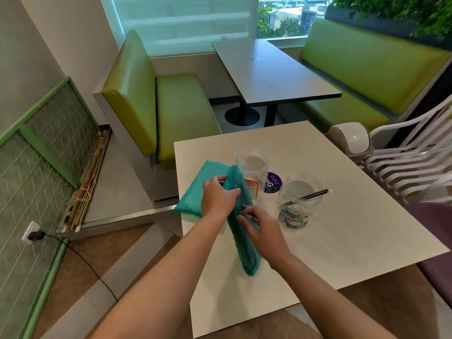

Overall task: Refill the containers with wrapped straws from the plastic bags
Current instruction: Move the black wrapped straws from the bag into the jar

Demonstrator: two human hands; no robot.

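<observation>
Head cam: left hand [217, 196] grips the soft, crinkly teal plastic bag [241, 216]; right hand [263, 231] fingers pinch its middle. Light, floppy, so I'd hold near the opening.

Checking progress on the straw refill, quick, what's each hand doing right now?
Left hand: grips the upper end of the green bag.
Right hand: fingers curled on the same bag's middle.

I'm seeing thin, glossy teal plastic on the bag [241, 216] at centre frame, creasing softly, and on the flat bag [195, 189] behind it. The two jars [299, 199] beside them are looking like clear, shiny plastic with paper labels, sitting on a smooth matt white table [342, 241]. The benches [181, 111] in the upper frame are showing smooth green vinyl with a slight sheen.
</observation>
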